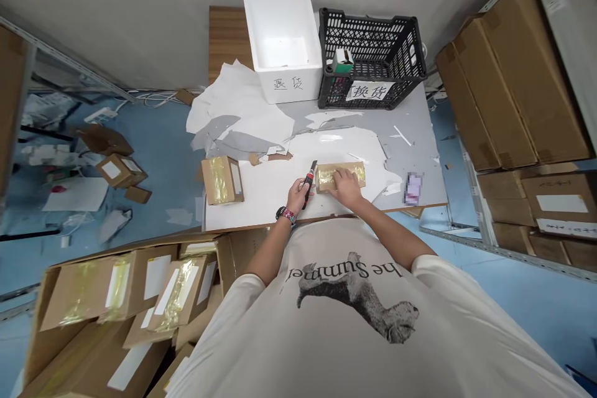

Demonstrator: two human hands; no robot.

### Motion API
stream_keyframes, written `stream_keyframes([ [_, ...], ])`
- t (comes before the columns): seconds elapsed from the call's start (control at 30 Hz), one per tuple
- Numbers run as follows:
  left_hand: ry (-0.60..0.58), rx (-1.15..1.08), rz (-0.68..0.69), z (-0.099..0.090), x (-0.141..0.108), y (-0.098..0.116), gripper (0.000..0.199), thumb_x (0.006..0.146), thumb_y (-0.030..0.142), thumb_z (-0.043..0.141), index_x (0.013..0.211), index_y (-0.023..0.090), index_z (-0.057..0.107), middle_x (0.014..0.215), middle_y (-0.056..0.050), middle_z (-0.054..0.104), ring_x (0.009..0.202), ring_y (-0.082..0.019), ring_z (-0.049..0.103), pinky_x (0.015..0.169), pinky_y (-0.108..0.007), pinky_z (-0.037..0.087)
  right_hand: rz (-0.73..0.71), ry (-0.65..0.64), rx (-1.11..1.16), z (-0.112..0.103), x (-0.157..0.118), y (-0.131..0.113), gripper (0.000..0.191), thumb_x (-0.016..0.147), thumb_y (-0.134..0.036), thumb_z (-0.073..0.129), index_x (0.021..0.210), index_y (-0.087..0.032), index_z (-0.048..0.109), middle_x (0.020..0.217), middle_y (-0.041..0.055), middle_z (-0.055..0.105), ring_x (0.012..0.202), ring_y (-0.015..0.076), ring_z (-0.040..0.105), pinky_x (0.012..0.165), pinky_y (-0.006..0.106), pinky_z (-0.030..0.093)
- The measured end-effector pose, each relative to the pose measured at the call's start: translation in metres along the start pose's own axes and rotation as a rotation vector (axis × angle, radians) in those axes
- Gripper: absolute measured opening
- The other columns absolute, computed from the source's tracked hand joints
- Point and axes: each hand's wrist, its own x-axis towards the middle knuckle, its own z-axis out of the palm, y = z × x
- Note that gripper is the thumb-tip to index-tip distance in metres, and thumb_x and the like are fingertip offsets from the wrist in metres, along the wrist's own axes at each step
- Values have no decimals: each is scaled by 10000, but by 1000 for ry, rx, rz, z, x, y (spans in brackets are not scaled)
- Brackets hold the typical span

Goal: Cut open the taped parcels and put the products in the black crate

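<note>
The left hand (pixel 296 195) is closed around a red-and-black cutter (pixel 308 183), its fingers (pixel 299 188) curled on the handle, with the tip pointing down beside the near end of a small taped carton (pixel 339 176). The right hand (pixel 347 188) lies on top of that carton, its fingers (pixel 337 178) spread and pressing down rather than pinching. The carton sits near the middle of the frame on a white sheet (pixel 265 196) covering the grey surface (pixel 413 137). Good work here calls for firm, even pressure from the right hand, so the carton cannot slide. The blade is best kept shallow, and its path should stay clear of the spread fingers. A second taped carton (pixel 222 180) lies at the sheet's left end. Toward the top of the frame stand a white foam box (pixel 282 31) and a black crate (pixel 373 56), each with a Chinese label. A blurred object (pixel 413 188) lies at the right. More cartons (pixel 116 295) are heaped at lower left, and others fill shelves (pixel 513 81) at upper right.
</note>
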Motion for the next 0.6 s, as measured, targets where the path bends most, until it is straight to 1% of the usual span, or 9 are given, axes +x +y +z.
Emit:
stream_keyframes([
  [0.07, 36, -20, 0, -11, -3, -5, 590, 971, 652, 800, 1364, 226, 692, 1169, -111, 857, 834, -210, 811, 712, -302, 624, 35, -3, -15, 2, 6, -12, 576, 1075, -409, 734, 1583, -167, 613, 1751, 272, 538, 1589, 484, 489, 1332, 705, 363],
  [0.13, 68, -34, -3, -23, -5, -9, 599, 960, 635, 820, 1372, 213, 715, 1116, -103, 861, 795, -198, 801, 697, -288, 614, 44, -6, -35, 4, 10, -21, 559, 1044, -371, 773, 1549, -182, 624, 1713, 271, 570, 1541, 487, 541, 1319, 719, 372],
  [0.23, 94, -37, 7, -39, -9, -16, 578, 944, 572, 846, 1369, 192, 750, 1054, -87, 867, 751, -187, 785, 679, -277, 607, 49, -18, -45, 4, 14, -26, 522, 1016, -320, 795, 1495, -180, 642, 1631, 269, 626, 1466, 465, 618, 1334, 698, 358],
  [0.3, 95, -32, 36, -47, -12, -18, 562, 934, 545, 856, 1357, 183, 776, 1033, -81, 869, 771, -193, 785, 695, -285, 623, 56, -34, -39, 2, 16, -25, 520, 1010, -308, 797, 1484, -164, 636, 1588, 270, 653, 1407, 446, 666, 1340, 673, 352],
  [0.37, 67, -12, 75, -52, -15, -19, 557, 927, 538, 861, 1350, 180, 803, 1025, -78, 869, 778, -196, 778, 712, -297, 636, 49, -45, -30, -2, 18, -23, 528, 1006, -302, 795, 1483, -153, 625, 1551, 269, 680, 1354, 432, 703, 1341, 656, 345],
  [0.43, 25, 22, 107, -54, -18, -17, 563, 922, 544, 863, 1346, 176, 828, 1018, -78, 869, 746, -189, 757, 711, -305, 638, 34, -50, -29, -5, 19, -22, 537, 1000, -301, 792, 1485, -152, 614, 1538, 268, 700, 1327, 427, 724, 1346, 651, 330],
  [0.6, -35, 126, 199, -53, -16, -10, 557, 905, 585, 853, 1302, 196, 884, 1068, -72, 887, 709, -189, 734, 726, -326, 651, 12, -46, -68, -5, 20, -20, 570, 988, -341, 806, 1479, -130, 607, 1572, 301, 701, 1354, 424, 734, 1368, 616, 300],
])
